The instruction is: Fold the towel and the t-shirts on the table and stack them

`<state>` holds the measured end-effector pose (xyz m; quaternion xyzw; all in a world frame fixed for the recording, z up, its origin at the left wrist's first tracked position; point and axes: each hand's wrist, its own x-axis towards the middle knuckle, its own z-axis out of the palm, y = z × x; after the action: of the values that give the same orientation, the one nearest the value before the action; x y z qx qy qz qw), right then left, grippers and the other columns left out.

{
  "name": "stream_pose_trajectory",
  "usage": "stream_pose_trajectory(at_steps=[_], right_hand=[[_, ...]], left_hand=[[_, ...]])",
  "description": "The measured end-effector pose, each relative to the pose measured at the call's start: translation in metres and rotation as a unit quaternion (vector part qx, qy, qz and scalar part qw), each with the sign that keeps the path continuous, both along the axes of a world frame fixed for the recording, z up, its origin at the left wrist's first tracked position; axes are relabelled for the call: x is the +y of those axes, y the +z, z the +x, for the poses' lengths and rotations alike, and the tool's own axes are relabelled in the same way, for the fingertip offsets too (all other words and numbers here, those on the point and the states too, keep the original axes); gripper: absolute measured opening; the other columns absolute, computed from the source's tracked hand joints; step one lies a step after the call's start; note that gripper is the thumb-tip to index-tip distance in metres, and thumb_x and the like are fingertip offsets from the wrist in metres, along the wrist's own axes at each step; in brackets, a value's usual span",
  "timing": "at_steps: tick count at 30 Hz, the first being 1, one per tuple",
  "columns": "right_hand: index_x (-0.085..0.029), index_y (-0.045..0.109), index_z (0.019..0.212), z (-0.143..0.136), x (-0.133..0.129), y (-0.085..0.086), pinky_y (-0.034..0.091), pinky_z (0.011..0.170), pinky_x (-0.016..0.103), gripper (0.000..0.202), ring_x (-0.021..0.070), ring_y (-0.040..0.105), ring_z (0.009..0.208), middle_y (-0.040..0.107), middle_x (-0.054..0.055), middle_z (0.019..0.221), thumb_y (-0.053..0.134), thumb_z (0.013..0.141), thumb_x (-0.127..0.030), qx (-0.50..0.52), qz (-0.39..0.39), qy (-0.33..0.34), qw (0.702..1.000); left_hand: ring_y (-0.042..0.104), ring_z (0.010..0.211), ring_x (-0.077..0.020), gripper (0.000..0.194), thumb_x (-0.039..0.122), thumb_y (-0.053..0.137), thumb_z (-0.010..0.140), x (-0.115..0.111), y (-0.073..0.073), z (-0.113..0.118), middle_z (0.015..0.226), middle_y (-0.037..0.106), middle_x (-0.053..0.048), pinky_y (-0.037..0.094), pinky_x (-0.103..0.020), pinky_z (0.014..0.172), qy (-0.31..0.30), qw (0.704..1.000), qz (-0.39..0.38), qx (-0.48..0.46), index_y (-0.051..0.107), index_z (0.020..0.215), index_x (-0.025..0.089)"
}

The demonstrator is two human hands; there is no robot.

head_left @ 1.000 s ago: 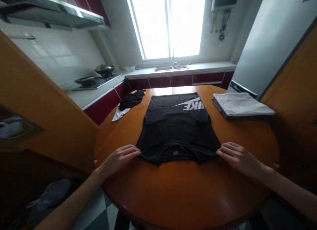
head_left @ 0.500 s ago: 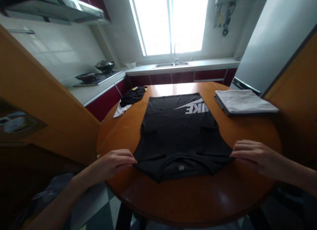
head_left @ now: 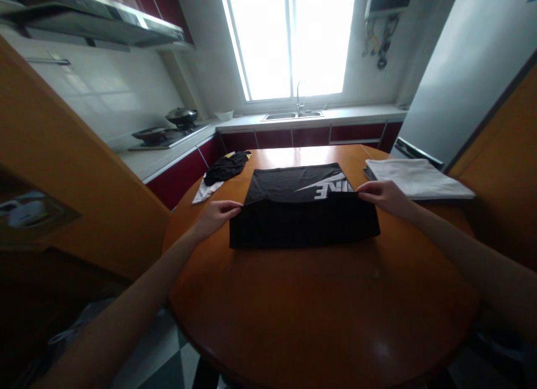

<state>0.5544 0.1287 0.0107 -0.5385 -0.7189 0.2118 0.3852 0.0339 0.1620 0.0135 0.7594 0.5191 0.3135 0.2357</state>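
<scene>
A black T-shirt (head_left: 304, 224) with a white Nike print lies on the round wooden table (head_left: 293, 311). Its near part is doubled over toward the window and partly covers the lettering, which is upside down to me. My left hand (head_left: 216, 216) pinches the left end of the turned-over edge. At the right end of that same edge, my right hand (head_left: 384, 196) pinches the cloth between thumb and fingers. The collar is hidden under the fold.
A folded white and dark stack of cloth (head_left: 419, 176) lies at the table's right. Crumpled black and white clothing (head_left: 226, 166) is at the far left edge. Beyond are a stove with pans (head_left: 182, 116), a sink (head_left: 281, 116) and a fridge (head_left: 465, 81).
Both hands have moved away from me toward the window, carrying the shirt's collar end over onto its body. The shirt now has a straight fold on the near side.
</scene>
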Motion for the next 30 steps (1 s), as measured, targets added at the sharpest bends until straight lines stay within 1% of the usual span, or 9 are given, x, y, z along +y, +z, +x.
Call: stream_pose_trajectory(at_steps=[3,5,7,9,13,16,20,24,30], right_hand=[[-0.016,0.077,0.083,-0.004,0.030,-0.021,0.052,0.069,0.033,0.032,0.0224,0.068,0.076,0.076,0.007,0.081,0.068,0.074,-0.046,0.007,-0.026,-0.034,0.999],[-0.016,0.078,0.080,-0.006,0.040,-0.036,0.051,0.067,0.031,0.030,0.0219,0.068,0.074,0.076,0.007,0.078,0.068,0.073,-0.043,0.003,-0.046,-0.044,0.998],[-0.016,0.078,0.078,-0.007,0.044,-0.049,0.051,0.066,0.030,0.027,0.0221,0.069,0.073,0.076,0.006,0.075,0.069,0.072,-0.041,-0.005,-0.065,-0.043,0.997],[-0.016,0.078,0.078,-0.005,0.045,-0.055,0.052,0.066,0.031,0.027,0.0228,0.070,0.074,0.077,0.006,0.076,0.069,0.072,-0.041,-0.004,-0.076,-0.039,0.996],[-0.016,0.079,0.084,0.001,0.051,-0.049,0.053,0.068,0.031,0.029,0.0232,0.070,0.077,0.078,0.007,0.083,0.068,0.077,-0.043,0.011,-0.063,-0.045,0.997],[-0.017,0.078,0.085,0.002,0.063,-0.042,0.053,0.069,0.033,0.029,0.0240,0.070,0.078,0.078,0.007,0.085,0.068,0.078,-0.043,0.010,-0.051,-0.062,0.997],[-0.017,0.078,0.083,0.000,0.083,-0.043,0.052,0.072,0.035,0.028,0.0258,0.070,0.081,0.078,0.008,0.083,0.068,0.076,-0.042,0.006,-0.057,-0.070,0.996],[-0.016,0.077,0.083,-0.002,0.097,-0.047,0.053,0.072,0.034,0.027,0.0255,0.071,0.081,0.078,0.008,0.084,0.067,0.076,-0.040,0.011,-0.067,-0.070,0.995],[-0.016,0.077,0.081,-0.002,0.108,-0.057,0.054,0.072,0.033,0.025,0.0246,0.072,0.078,0.078,0.007,0.080,0.068,0.075,-0.038,0.003,-0.050,-0.080,0.996]], left_hand=[[0.072,0.086,-0.0245,0.048,0.057,0.072,0.072,0.026,-0.019,0.001,0.093,0.079,-0.009,0.055,-0.031,0.077,0.007,1.000,-0.029,0.006,0.080,0.095,0.015],[0.073,0.086,-0.0254,0.046,0.056,0.073,0.071,0.036,-0.030,0.001,0.091,0.080,-0.009,0.056,-0.032,0.076,-0.001,0.999,-0.042,0.013,0.080,0.092,0.016],[0.073,0.084,-0.0253,0.045,0.057,0.073,0.072,0.040,-0.037,0.000,0.090,0.080,-0.008,0.056,-0.032,0.075,-0.009,0.999,-0.048,0.019,0.080,0.090,0.016],[0.073,0.083,-0.0249,0.043,0.056,0.073,0.073,0.042,-0.038,-0.001,0.089,0.080,-0.007,0.056,-0.032,0.075,-0.010,0.999,-0.045,0.018,0.080,0.090,0.017],[0.073,0.084,-0.0240,0.039,0.053,0.074,0.075,0.049,-0.029,0.000,0.091,0.080,-0.006,0.056,-0.031,0.077,0.021,1.000,-0.015,0.006,0.080,0.091,0.018],[0.073,0.086,-0.0244,0.038,0.052,0.073,0.076,0.063,-0.026,0.003,0.093,0.079,-0.006,0.055,-0.031,0.078,0.042,0.999,-0.002,0.007,0.079,0.093,0.019],[0.073,0.086,-0.0248,0.037,0.051,0.072,0.076,0.084,-0.037,0.006,0.092,0.079,-0.007,0.054,-0.032,0.079,0.027,0.999,-0.007,0.021,0.079,0.091,0.018],[0.073,0.085,-0.0238,0.037,0.051,0.070,0.079,0.096,-0.048,0.005,0.092,0.079,-0.007,0.053,-0.031,0.078,0.018,0.999,0.002,0.041,0.079,0.092,0.017],[0.072,0.088,-0.0247,0.040,0.054,0.069,0.080,0.106,-0.053,0.004,0.094,0.079,-0.007,0.054,-0.032,0.080,0.020,0.998,0.012,0.053,0.078,0.093,0.018]])
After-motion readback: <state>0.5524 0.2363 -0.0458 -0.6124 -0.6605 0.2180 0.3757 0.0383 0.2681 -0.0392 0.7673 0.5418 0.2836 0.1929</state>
